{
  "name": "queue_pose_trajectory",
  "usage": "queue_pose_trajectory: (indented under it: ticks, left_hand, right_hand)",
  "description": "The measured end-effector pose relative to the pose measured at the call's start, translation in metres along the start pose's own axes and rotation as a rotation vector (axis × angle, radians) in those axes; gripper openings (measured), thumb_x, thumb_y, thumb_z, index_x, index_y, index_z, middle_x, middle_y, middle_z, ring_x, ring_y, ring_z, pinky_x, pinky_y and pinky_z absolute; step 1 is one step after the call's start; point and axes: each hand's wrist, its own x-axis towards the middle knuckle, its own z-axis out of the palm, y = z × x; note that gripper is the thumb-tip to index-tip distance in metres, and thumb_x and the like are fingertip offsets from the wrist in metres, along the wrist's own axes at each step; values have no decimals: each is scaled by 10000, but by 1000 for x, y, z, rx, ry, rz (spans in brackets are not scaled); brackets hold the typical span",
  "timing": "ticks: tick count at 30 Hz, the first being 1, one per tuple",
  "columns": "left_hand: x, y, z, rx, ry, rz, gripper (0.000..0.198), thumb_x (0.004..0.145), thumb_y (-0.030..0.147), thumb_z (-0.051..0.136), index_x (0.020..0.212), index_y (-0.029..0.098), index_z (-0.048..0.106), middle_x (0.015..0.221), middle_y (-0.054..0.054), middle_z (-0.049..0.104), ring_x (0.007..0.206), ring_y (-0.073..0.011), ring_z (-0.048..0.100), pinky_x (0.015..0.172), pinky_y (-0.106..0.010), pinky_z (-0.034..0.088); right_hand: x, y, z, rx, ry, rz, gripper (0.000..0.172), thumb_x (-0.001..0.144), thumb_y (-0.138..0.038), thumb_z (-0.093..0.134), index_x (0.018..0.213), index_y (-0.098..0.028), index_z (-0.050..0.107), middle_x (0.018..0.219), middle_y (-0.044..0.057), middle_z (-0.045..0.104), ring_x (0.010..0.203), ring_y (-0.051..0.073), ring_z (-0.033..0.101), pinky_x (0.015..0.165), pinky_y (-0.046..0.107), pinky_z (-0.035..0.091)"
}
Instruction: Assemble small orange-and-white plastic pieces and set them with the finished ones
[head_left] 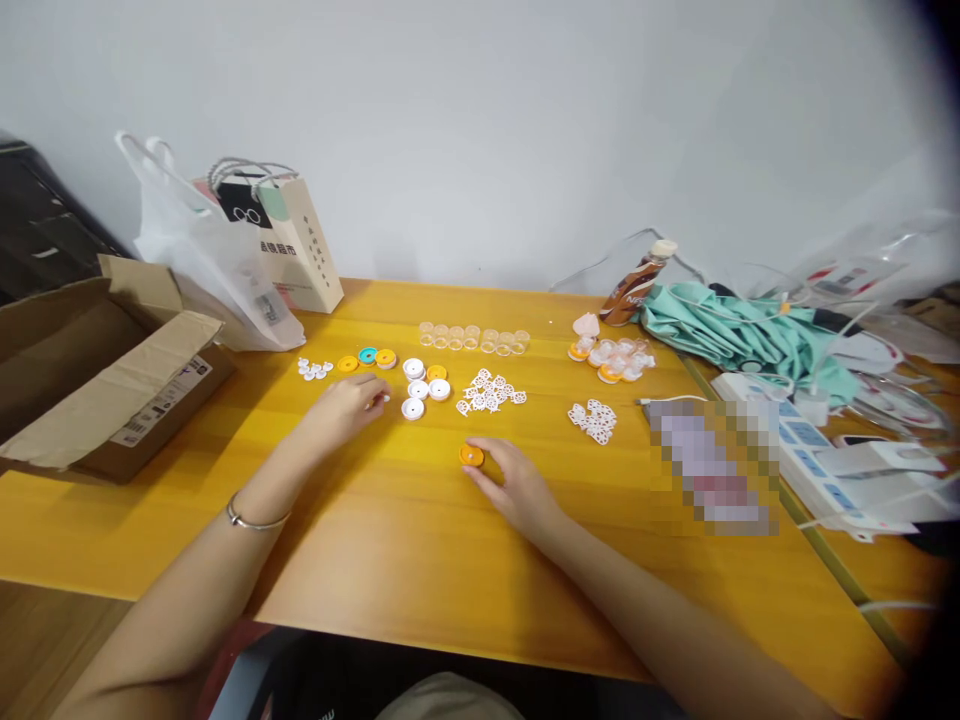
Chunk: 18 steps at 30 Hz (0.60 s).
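Observation:
My right hand (521,490) grips a small orange round cap (472,457) between thumb and fingers, low over the table. A lighter spot shows in the cap's middle. My left hand (349,408) is closed in a pinch near the white round caps (414,409); a whitish speck shows at its fingertips, too small to name. Beyond that hand are yellow caps (385,358) and a teal cap (367,355). Small white pieces (315,371) lie to its left. White openwork pieces (491,392) are heaped beyond my right hand, with more white cut-out pieces (594,420) farther right.
Clear cups (471,338) stand in a row at the back. Clear-and-orange assemblies (619,360) lie by a brown bottle (637,285). An open cardboard box (165,400) and bags (210,260) stand left; teal cloth (742,335) and a power strip (817,455) lie right.

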Motion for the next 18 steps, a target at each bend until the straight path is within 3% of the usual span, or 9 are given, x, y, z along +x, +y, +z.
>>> queue_pose_trajectory:
  ticks: [3,8,12,18]
  left_hand:
    - [-5,26,5,-77,75,153,153,856,164,444,902,170,590,839,-56,628,738,-149,578,663,-252,441]
    - [-8,63,32,-188,109,420,167,883,163,430,949,162,584,847,-62,641,765,-139,585,687,-256,452]
    - [-4,70,49,-191,117,501,180,894,169,419,958,166,587,838,-56,649,769,-139,593,674,-266,437]
    - [-2,67,56,-141,152,556,161,896,192,442,975,182,581,839,-51,658,765,-144,585,682,-276,424]
  right_hand:
    - [-1,2,2,37,-6,48,244,846,-259,517,1086,-220,538,1048,73,651,975,209,615,873,389,496]
    - [-1,6,4,72,-20,47,311,830,-258,533,1137,-220,506,1109,79,626,1038,207,591,907,390,481]
    - [0,6,5,88,-30,42,343,824,-257,538,1161,-216,490,1112,83,625,1040,208,593,903,389,487]
    - [-1,9,6,100,-35,46,339,822,-256,553,1151,-205,487,1108,85,624,1030,201,596,906,377,485]
